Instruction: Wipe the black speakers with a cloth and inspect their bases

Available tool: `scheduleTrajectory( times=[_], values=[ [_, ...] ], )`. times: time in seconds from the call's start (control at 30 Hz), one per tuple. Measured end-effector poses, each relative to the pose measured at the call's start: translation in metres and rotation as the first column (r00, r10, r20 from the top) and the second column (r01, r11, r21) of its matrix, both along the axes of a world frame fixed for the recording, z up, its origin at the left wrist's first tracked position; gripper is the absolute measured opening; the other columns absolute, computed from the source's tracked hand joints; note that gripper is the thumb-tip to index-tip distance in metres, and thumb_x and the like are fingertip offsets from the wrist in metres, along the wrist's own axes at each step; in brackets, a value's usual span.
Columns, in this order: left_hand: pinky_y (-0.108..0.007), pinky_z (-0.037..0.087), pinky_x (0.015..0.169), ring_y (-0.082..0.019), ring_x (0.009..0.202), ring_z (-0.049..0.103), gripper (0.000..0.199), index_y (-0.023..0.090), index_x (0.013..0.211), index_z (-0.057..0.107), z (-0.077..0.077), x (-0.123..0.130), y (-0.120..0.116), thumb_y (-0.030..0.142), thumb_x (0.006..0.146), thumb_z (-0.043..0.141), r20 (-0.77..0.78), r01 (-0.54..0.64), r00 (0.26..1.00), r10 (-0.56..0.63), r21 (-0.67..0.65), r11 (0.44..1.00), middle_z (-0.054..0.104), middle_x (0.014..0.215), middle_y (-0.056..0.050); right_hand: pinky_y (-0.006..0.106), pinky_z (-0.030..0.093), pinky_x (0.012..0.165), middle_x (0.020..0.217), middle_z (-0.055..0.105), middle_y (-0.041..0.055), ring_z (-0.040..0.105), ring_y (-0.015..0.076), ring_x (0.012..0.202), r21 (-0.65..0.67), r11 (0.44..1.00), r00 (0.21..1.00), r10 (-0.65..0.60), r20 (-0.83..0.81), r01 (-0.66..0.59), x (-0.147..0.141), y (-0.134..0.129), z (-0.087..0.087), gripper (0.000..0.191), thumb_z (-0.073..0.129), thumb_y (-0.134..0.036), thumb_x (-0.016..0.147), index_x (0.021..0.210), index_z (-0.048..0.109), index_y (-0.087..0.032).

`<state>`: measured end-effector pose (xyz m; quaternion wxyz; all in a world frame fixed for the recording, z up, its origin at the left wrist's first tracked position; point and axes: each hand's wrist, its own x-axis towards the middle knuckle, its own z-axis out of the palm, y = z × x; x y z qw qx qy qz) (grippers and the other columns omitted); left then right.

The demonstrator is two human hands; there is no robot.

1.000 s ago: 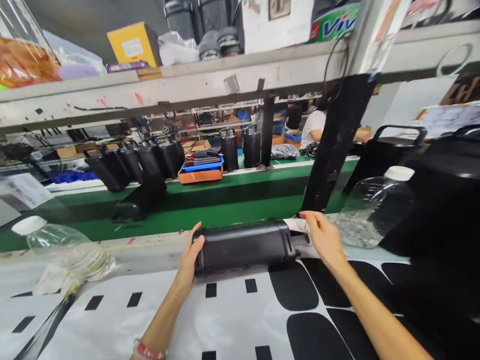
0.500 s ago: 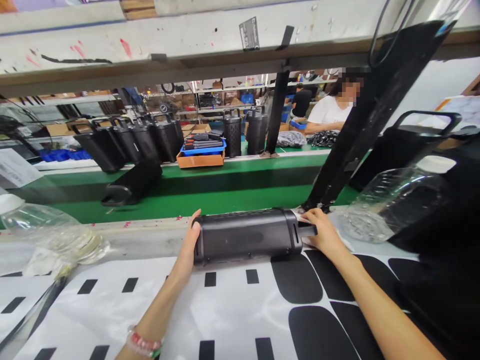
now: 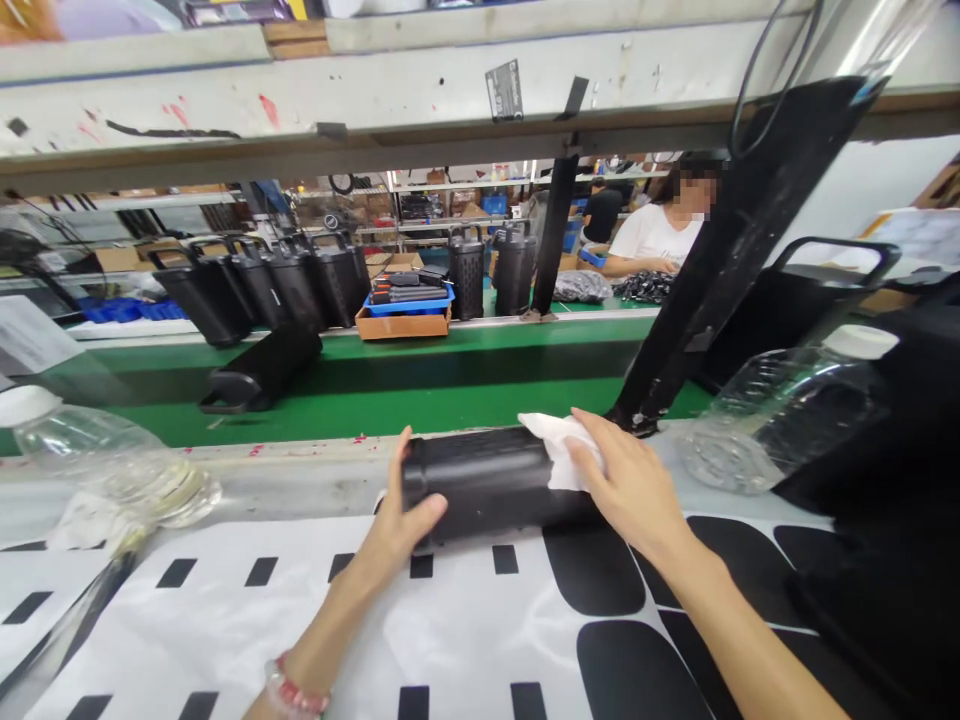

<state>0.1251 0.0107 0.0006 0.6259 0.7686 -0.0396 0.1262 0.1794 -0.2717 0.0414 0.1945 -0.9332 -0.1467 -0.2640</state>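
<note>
A black cylindrical speaker (image 3: pixel 487 485) lies on its side on the white sheet with black shapes (image 3: pixel 465 630). My left hand (image 3: pixel 409 515) grips its left end, thumb on the near side and fingers over the end. In my right hand (image 3: pixel 630 485) is a white cloth or tissue (image 3: pixel 566 450), pressed against the right part of the speaker's top. That hand and the cloth cover the speaker's right end, so its handle is hidden.
Clear plastic bottles stand at left (image 3: pixel 112 460) and right (image 3: pixel 787 410). Beyond the ledge runs a green conveyor belt (image 3: pixel 450 390) with another black speaker (image 3: pixel 262 370) lying on it. A slanted black post (image 3: pixel 690 300) rises at right; a person (image 3: pixel 652 235) sits behind.
My right hand has moved from the handle end onto the speaker's top, and the white cloth now shows under it. The speaker has turned about its long axis; my left thumb has shifted to the near side.
</note>
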Motion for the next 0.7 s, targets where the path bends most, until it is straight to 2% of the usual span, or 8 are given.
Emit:
scheduleTrajectory(
  times=[0.13,0.23,0.33,0.4,0.47,0.57,0.63,0.7],
  values=[
    [-0.064,0.016,0.119,-0.041,0.15,0.01,0.116,0.028,0.153,-0.001,-0.008,-0.007,-0.012,0.045,0.069,0.078,0.083,0.181,0.97,-0.23,0.388,0.904,0.005,0.161,-0.018,0.053,0.041,0.103,0.137,0.058,0.0084,0.049,0.0343,0.129,-0.163,0.986,0.988,-0.017,0.154,0.043,-0.011,0.014,-0.004,0.051,0.024,-0.034,0.103,0.131,0.06,-0.012],
    [-0.068,0.017,0.118,-0.042,0.15,0.007,0.126,0.03,0.15,-0.017,-0.013,-0.007,-0.014,0.041,0.069,0.078,0.096,0.165,0.968,-0.232,0.453,0.876,0.002,0.16,-0.019,0.049,0.035,0.107,0.139,0.056,0.0056,0.048,0.0299,0.131,-0.307,0.941,0.944,0.224,0.242,-0.145,-0.037,0.055,-0.006,0.048,0.024,-0.024,0.103,0.133,0.058,-0.011],
    [-0.067,0.023,0.117,-0.042,0.15,0.011,0.128,0.03,0.148,-0.024,-0.012,-0.005,-0.011,0.036,0.068,0.077,0.086,0.184,0.964,-0.251,0.464,0.867,0.003,0.161,-0.019,0.044,0.034,0.109,0.146,0.048,0.0026,0.046,0.0257,0.134,-0.377,0.871,0.882,0.416,0.222,-0.316,-0.048,0.083,-0.005,0.048,0.025,-0.032,0.104,0.138,0.054,-0.015],
    [-0.065,0.026,0.117,-0.04,0.149,0.017,0.125,0.03,0.149,-0.019,-0.007,-0.005,-0.008,0.034,0.069,0.076,0.086,0.183,0.964,-0.251,0.472,0.863,0.008,0.161,-0.018,0.046,0.036,0.109,0.147,0.048,0.0033,0.046,0.0275,0.134,-0.362,0.892,0.919,0.352,0.179,-0.271,-0.036,0.075,-0.001,0.051,0.025,-0.038,0.104,0.14,0.052,-0.016],
    [-0.063,0.027,0.118,-0.039,0.148,0.021,0.12,0.029,0.15,-0.013,0.0,-0.005,-0.008,0.033,0.07,0.076,0.097,0.151,0.969,-0.228,0.499,0.853,0.012,0.16,-0.018,0.052,0.037,0.106,0.141,0.054,0.0066,0.049,0.032,0.131,-0.33,0.937,0.981,0.157,0.116,-0.111,-0.014,0.051,0.005,0.051,0.024,-0.036,0.103,0.138,0.056,-0.015],
    [-0.061,0.028,0.118,-0.039,0.148,0.021,0.118,0.028,0.151,-0.01,0.006,-0.007,-0.01,0.032,0.07,0.076,0.119,0.114,0.97,-0.213,0.549,0.828,0.013,0.16,-0.019,0.06,0.037,0.102,0.134,0.06,0.013,0.048,0.0391,0.129,-0.336,0.935,0.993,-0.105,0.044,0.114,0.005,0.027,0.012,0.052,0.023,-0.027,0.101,0.133,0.059,-0.009],
    [-0.06,0.031,0.117,-0.04,0.148,0.022,0.119,0.027,0.151,-0.01,0.003,-0.007,-0.009,0.031,0.069,0.076,0.126,0.112,0.967,-0.223,0.572,0.812,0.013,0.16,-0.02,0.06,0.038,0.101,0.137,0.058,0.0135,0.048,0.0399,0.129,-0.348,0.932,0.995,-0.082,0.062,0.098,-0.006,0.038,0.01,0.053,0.021,-0.027,0.1,0.135,0.057,-0.009],
    [-0.059,0.035,0.114,-0.039,0.147,0.023,0.118,0.029,0.151,-0.012,-0.003,-0.007,-0.005,0.029,0.07,0.075,0.149,0.111,0.957,-0.248,0.602,0.791,0.014,0.16,-0.02,0.056,0.037,0.103,0.144,0.052,0.0096,0.046,0.0352,0.132,-0.358,0.931,0.988,0.113,0.103,-0.069,-0.031,0.066,0.004,0.053,0.02,-0.03,0.101,0.141,0.052,-0.015]
  ],
)
